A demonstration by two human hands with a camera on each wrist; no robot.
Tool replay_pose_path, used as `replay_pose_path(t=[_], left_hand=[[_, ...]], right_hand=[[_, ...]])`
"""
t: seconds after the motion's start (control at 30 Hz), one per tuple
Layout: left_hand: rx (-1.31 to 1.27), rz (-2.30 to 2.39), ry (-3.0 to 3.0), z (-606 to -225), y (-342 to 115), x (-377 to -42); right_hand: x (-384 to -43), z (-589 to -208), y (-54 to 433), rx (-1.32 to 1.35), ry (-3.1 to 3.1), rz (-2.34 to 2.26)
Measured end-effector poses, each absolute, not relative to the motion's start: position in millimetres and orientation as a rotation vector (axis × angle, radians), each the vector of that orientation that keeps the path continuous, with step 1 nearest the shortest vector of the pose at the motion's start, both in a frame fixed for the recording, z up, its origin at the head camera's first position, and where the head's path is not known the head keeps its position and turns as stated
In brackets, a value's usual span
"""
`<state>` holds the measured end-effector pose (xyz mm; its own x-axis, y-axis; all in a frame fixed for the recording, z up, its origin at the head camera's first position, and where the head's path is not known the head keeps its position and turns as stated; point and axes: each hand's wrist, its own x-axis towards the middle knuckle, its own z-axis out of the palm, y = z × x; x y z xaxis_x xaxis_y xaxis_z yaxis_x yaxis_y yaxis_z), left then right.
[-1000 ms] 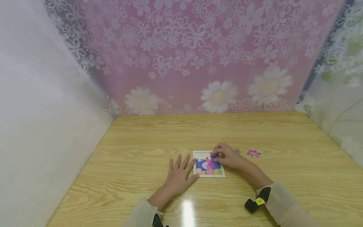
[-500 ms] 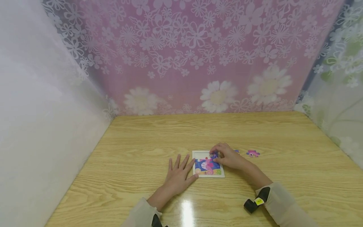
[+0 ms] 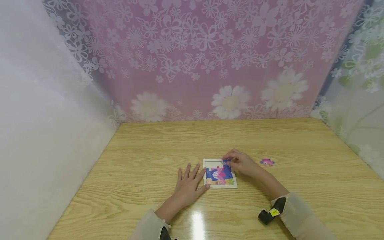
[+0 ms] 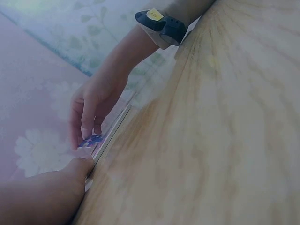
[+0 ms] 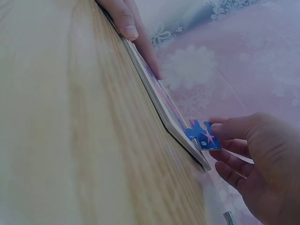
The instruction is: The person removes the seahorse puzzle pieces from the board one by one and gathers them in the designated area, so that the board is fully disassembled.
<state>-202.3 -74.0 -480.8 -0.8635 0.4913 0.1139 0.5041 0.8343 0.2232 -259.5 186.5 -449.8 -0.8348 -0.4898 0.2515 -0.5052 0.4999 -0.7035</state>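
Note:
A white-rimmed puzzle tray [image 3: 222, 186] lies on the table, its lower part filled with pieces that show a pink seahorse [image 3: 221, 174] on blue. My left hand [image 3: 187, 190] lies flat with spread fingers; its thumb and index finger touch the tray's left edge. At the tray's upper right corner, my right hand [image 3: 244, 165] pinches a blue puzzle piece [image 5: 206, 137] with a pink starfish between thumb and fingers. In the right wrist view that piece stands tilted over the tray's corner. The upper left of the tray shows bare white backing.
A loose pink puzzle piece [image 3: 267, 162] with an eye lies on the table right of my right hand. A pink flowered curtain [image 3: 192, 66] hangs behind the wood-grain table [image 3: 150, 143], and a pale wall [image 3: 45, 116] stands on the left.
My right hand has shifted slightly up and away at the tray's corner, still pinching the starfish piece. It now hides a blue piece that showed beside it earlier. My left hand stays put.

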Motion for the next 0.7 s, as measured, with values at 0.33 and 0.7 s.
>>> replay_pose_path(t=[0.33, 0.7], left_hand=[[-0.798, -0.386, -2.975, -478.3, -74.8, -202.3], [-0.801, -0.394, -2.972, -477.7, -74.0, -200.8]], right_hand=[[-260.4, -449.7, 186.4, 0.929, -2.677, 1.285], [-260.4, -448.2, 189.5, 0.871, -2.693, 1.327]])
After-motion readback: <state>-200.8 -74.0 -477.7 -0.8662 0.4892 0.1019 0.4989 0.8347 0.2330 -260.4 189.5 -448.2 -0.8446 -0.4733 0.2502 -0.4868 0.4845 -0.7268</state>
